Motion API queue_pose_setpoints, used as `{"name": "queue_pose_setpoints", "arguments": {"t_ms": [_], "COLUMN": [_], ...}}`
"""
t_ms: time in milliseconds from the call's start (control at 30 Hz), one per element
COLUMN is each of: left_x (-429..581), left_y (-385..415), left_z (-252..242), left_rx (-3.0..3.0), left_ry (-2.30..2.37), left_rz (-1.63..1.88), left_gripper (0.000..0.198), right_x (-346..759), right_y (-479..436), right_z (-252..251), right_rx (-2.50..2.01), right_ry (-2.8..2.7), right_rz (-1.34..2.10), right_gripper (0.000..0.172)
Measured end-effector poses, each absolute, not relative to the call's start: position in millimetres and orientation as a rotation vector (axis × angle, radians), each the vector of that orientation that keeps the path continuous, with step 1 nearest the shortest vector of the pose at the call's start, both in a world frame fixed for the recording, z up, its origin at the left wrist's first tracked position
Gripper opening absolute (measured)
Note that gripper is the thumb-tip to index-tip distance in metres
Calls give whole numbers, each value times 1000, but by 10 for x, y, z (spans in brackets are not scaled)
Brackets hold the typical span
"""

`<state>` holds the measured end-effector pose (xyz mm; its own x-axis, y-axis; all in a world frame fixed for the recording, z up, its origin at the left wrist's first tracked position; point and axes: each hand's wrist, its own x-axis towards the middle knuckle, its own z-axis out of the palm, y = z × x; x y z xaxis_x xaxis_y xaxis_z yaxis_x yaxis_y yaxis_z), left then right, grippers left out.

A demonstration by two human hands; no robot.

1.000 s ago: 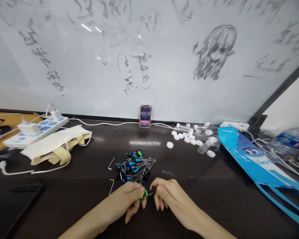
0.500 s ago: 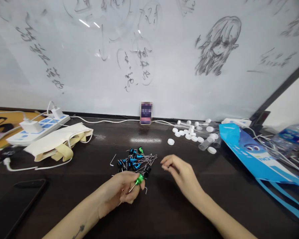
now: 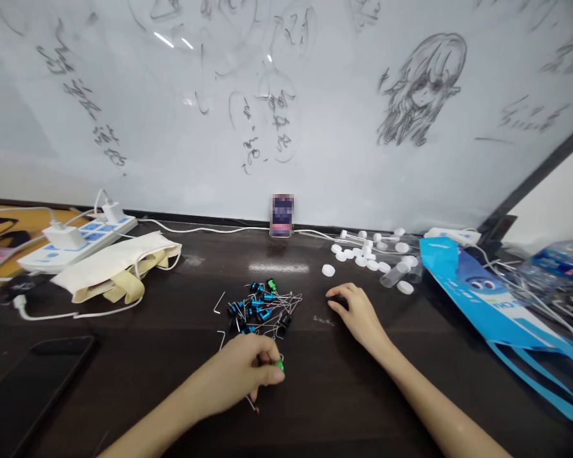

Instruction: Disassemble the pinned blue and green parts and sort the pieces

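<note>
My left hand point(image 3: 246, 369) is curled shut around a small green capacitor point(image 3: 279, 366) with thin wire legs, low on the dark table point(image 3: 172, 331). Just beyond it lies a heap of blue, black and green capacitors point(image 3: 260, 306) with tangled wire legs. My right hand point(image 3: 358, 312) rests on the table to the right of the heap, fingers curled with their tips down on the surface; whether anything is under them I cannot make out.
White caps and clear tubes point(image 3: 375, 257) lie scattered at the back right. A blue bag point(image 3: 487, 299) lies at the right. A cream cloth bag point(image 3: 117, 267) and a power strip point(image 3: 76, 238) sit at the left, a black phone point(image 3: 23, 388) at the front left. A scribbled whiteboard point(image 3: 286, 95) stands behind.
My hands, together on the green capacitor a second ago, have parted. The right hand moved away to the right and down onto the table. The left hand kept the capacitor and closed further.
</note>
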<state>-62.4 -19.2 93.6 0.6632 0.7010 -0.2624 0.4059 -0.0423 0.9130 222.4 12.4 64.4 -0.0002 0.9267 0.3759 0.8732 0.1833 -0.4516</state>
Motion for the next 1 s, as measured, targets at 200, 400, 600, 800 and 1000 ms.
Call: {"name": "queue_pose_setpoints", "arguments": {"t_ms": [200,400,600,800,1000], "left_x": [-486,-496,-546,-574,-513], "left_y": [-363,-303,-251,-175,-289], "left_z": [996,1097,1018,910,945], "left_rx": [2334,2494,2529,2682,3228], "left_ry": [1182,1199,1263,1296,1074], "left_rz": [78,28,220,699,1206], "left_gripper": [9,17,24,19,33], "right_x": [1568,1313,1541,1640,1342], "right_y": [-192,-250,-259,-263,-434], "right_z": [791,686,827,1007,925], "right_rx": [-1416,-1583,-1521,-1305,-878], "right_ry": [-2214,-2372,-2168,-1558,-1255], "right_rz": [128,33,229,722,1548], "right_gripper": [22,17,8,17,24]}}
